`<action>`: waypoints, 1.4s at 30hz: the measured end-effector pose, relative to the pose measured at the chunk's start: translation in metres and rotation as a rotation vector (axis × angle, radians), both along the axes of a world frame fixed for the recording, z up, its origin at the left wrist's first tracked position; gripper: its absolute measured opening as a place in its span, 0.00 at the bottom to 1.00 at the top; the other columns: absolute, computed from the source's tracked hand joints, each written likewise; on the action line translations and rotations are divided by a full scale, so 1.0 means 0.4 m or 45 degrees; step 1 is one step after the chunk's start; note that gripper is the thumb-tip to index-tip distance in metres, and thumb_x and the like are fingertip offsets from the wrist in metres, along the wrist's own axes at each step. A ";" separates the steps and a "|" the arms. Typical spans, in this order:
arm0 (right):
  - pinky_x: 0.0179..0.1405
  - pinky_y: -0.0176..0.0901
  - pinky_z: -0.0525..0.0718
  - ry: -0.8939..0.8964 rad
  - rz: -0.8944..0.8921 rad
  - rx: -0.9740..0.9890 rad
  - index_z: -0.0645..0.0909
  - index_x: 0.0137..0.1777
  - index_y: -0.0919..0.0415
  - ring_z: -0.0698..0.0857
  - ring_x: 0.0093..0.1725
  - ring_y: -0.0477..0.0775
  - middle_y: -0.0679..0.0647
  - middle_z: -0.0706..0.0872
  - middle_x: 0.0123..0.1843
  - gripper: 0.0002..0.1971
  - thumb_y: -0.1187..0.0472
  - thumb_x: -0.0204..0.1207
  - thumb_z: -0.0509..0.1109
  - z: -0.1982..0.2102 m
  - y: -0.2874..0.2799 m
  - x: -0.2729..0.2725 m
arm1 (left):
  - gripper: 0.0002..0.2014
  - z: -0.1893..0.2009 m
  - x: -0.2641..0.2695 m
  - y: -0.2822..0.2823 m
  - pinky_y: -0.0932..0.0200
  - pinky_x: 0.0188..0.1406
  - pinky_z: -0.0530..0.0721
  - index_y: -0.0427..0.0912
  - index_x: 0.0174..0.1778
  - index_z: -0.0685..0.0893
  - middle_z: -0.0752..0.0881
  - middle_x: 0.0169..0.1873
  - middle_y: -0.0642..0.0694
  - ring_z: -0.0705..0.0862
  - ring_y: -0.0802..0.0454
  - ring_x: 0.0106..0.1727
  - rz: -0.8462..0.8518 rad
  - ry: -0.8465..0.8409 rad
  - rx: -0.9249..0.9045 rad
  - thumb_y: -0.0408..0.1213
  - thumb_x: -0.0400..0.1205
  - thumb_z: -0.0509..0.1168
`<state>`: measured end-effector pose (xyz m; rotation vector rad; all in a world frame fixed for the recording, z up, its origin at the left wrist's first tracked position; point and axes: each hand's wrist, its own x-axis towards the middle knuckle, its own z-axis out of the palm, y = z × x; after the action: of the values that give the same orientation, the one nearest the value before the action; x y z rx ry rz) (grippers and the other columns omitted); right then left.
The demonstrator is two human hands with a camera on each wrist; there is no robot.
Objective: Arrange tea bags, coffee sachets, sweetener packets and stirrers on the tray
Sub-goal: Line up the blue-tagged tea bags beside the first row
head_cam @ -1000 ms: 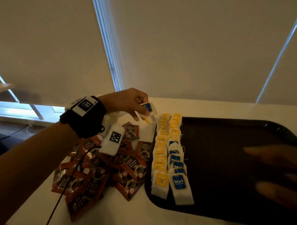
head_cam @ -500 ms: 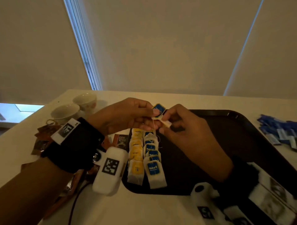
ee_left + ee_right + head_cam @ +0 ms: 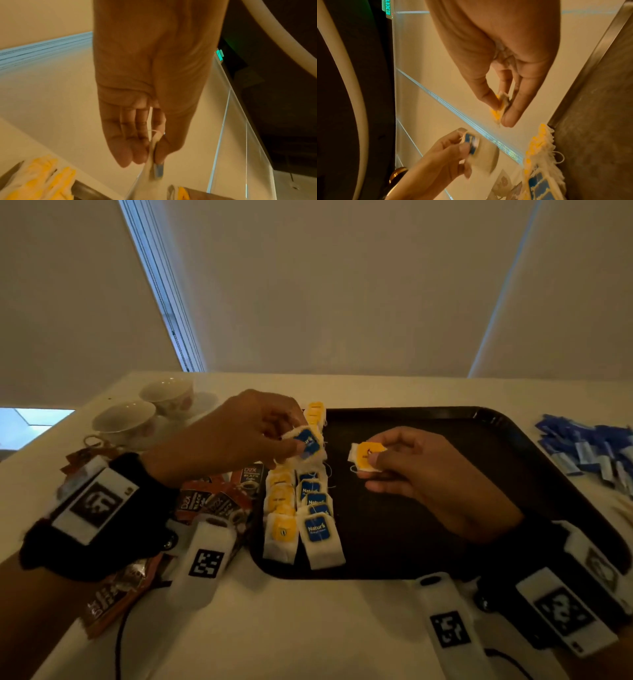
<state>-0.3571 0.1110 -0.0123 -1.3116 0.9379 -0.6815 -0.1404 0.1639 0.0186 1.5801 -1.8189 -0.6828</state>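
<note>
A dark tray [image 3: 445,419] lies on the white table. Two rows of tea bags run along its left side, one yellow-tagged [image 3: 281,530] and one blue-tagged [image 3: 317,530]. My left hand [image 3: 291,436] pinches a blue-tagged tea bag [image 3: 306,440] above the far end of the blue row; the left wrist view shows the blue-tagged tea bag [image 3: 157,171] edge-on between thumb and fingers. My right hand [image 3: 371,458] pinches a yellow-tagged tea bag [image 3: 364,455] over the tray's middle, and that yellow-tagged tea bag [image 3: 498,111] shows in the right wrist view too. Brown coffee sachets [image 3: 205,501] lie left of the tray.
Two white cups [image 3: 125,417] stand at the table's back left. A heap of blue packets [image 3: 589,446] lies right of the tray. The tray's right half [image 3: 496,474] is bare dark surface.
The hands, joined at one blue-tagged bag half a second ago, have drawn apart. The left keeps the blue-tagged bag; the right now holds a yellow-tagged one over the tray.
</note>
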 end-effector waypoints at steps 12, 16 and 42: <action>0.45 0.36 0.88 0.174 0.076 -0.099 0.84 0.43 0.64 0.89 0.46 0.50 0.57 0.89 0.47 0.05 0.66 0.68 0.74 -0.016 -0.003 -0.041 | 0.02 -0.088 -0.043 0.071 0.66 0.31 0.86 0.38 0.41 0.82 0.91 0.39 0.47 0.90 0.54 0.38 -0.172 0.256 0.540 0.28 0.77 0.68; 0.50 0.43 0.88 0.243 0.093 -0.095 0.82 0.41 0.62 0.87 0.51 0.53 0.58 0.87 0.52 0.05 0.69 0.67 0.75 -0.018 -0.007 -0.046 | 0.04 -0.136 -0.063 0.059 0.64 0.31 0.87 0.40 0.43 0.81 0.91 0.39 0.47 0.90 0.52 0.37 -0.156 0.237 0.626 0.28 0.77 0.69; 0.37 0.11 0.69 0.900 1.042 -0.688 0.80 0.65 0.43 0.72 0.36 0.15 0.26 0.71 0.42 0.20 0.60 0.74 0.73 -0.032 0.092 -0.064 | 0.19 -0.160 -0.073 0.005 0.80 0.34 0.72 0.55 0.47 0.72 0.73 0.36 0.63 0.76 0.73 0.36 -0.229 -0.610 0.334 0.48 0.70 0.77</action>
<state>-0.3826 0.1478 -0.0252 -2.3042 0.6554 0.2250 -0.1695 0.1660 -0.0453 1.8881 -2.3180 -0.6873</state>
